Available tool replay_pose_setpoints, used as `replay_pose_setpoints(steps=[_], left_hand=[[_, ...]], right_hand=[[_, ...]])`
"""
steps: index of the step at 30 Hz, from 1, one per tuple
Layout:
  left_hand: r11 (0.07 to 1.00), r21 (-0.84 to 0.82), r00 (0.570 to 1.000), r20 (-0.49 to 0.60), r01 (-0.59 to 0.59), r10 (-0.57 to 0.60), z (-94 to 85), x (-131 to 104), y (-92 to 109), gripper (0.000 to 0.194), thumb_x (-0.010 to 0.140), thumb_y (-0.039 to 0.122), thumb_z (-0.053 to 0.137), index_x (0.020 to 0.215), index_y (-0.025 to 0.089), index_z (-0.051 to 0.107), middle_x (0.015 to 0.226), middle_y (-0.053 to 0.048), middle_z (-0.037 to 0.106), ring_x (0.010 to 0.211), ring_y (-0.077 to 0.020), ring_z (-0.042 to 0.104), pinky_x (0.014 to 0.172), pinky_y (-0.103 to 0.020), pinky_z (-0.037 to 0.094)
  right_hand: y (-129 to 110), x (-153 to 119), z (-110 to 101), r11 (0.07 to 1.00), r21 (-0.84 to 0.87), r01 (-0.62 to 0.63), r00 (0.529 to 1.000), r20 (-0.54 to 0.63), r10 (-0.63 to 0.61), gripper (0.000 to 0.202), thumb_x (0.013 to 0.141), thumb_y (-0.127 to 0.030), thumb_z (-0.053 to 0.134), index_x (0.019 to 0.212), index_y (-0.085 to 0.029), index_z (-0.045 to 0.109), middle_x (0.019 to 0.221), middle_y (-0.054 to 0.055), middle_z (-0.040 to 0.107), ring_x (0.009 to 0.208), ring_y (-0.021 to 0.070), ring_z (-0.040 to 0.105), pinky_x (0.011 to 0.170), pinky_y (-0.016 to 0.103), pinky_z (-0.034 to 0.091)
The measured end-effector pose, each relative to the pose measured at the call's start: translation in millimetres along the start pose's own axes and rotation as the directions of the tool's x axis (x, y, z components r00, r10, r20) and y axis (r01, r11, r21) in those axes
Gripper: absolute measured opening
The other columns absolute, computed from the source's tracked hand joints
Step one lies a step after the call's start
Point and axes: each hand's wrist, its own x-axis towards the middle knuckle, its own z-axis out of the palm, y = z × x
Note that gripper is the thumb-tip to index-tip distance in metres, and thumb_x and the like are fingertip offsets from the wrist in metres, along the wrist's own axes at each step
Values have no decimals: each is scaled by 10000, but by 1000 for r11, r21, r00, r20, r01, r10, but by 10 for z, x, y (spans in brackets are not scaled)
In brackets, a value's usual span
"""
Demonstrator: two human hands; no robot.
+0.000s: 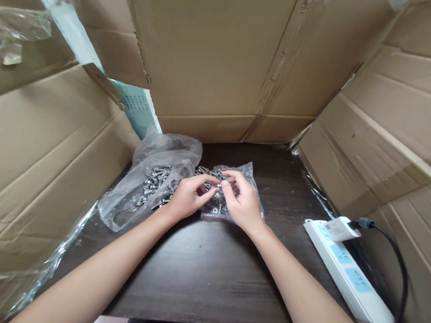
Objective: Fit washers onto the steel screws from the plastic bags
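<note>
My left hand (190,194) and my right hand (241,199) meet above the dark table, fingertips pinched together around a small metal piece (219,186). Its exact shape is too small to tell. Beneath and behind the fingers lies a flat clear plastic bag (248,173) with loose metal bolts and nuts on it, partly hidden by my hands. A nut (215,211) rests near its front edge. Left of my left hand, a larger open plastic bag (119,205) holds a heap of bolts (156,180).
Cardboard walls (226,46) enclose the dark table (205,272) at the back and both sides. A white power strip (349,276) with a plugged-in adapter (340,229) and black cable (400,255) lies at the right. Printed paper (137,103) shows through a gap at the back left.
</note>
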Motion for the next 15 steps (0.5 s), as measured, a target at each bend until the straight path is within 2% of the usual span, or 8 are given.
replay_pose_setpoints(steps=[2, 5, 7, 10, 12, 14, 15], left_hand=[[1000, 9, 1000, -5, 1, -1, 1, 1, 7, 125, 943, 236, 678, 1040, 169, 720, 955, -46, 791, 608, -108, 679, 574, -206, 545], [1000, 14, 1000, -17, 8, -8, 2, 2, 8, 131, 940, 247, 684, 1037, 167, 719, 946, -48, 792, 590, -108, 674, 559, -207, 538], [1000, 10, 1000, -24, 13, -13, 1, 2, 6, 137, 942, 254, 682, 1042, 169, 718, 951, -48, 791, 578, -105, 668, 554, -208, 538], [1000, 10, 999, -33, 16, -16, -1, 3, 6, 142, 943, 257, 680, 1050, 172, 717, 947, -44, 789, 580, -104, 669, 563, -209, 541], [1000, 12, 999, -35, 19, -19, -2, 5, 7, 141, 941, 256, 682, 1049, 172, 716, 942, -42, 788, 584, -104, 670, 565, -207, 539], [1000, 6, 999, -33, 19, -19, -2, 7, 6, 138, 941, 253, 682, 1047, 171, 714, 950, -42, 787, 586, -102, 671, 563, -205, 536], [1000, 2, 999, -33, 19, -19, -1, 8, 5, 136, 942, 251, 682, 1046, 170, 713, 953, -42, 786, 585, -101, 670, 562, -205, 535]], right_hand=[[0, 0, -16, 1000, 1, 5, 1000, -23, -5, 228, 926, -278, 550, 1127, -225, 643, 1026, 74, 731, 772, 195, 682, 651, 321, 538], [13, -6, -40, 997, 65, 29, 1000, 6, -29, 336, 878, -224, 537, 1206, -230, 607, 1109, 78, 727, 804, 200, 690, 660, 321, 544], [28, -13, -48, 998, 60, 22, 999, 30, -24, 356, 888, -214, 502, 1232, -240, 594, 1035, 58, 740, 791, 205, 691, 692, 334, 544], [41, -15, -58, 998, -63, -7, 1000, 9, 7, 322, 915, -218, 464, 1201, -243, 609, 894, 37, 732, 772, 226, 691, 745, 369, 532], [33, -12, -69, 996, -82, 17, 1000, -8, -18, 351, 889, -198, 469, 1209, -236, 606, 1007, 59, 747, 815, 234, 695, 766, 381, 535], [17, -9, -82, 997, -27, 68, 998, 4, -68, 427, 850, -173, 476, 1259, -237, 582, 1186, 78, 735, 898, 239, 701, 787, 385, 550], [10, -8, -88, 996, -9, 83, 996, 19, -83, 451, 844, -168, 477, 1280, -240, 571, 1209, 77, 733, 939, 244, 703, 801, 388, 554]])
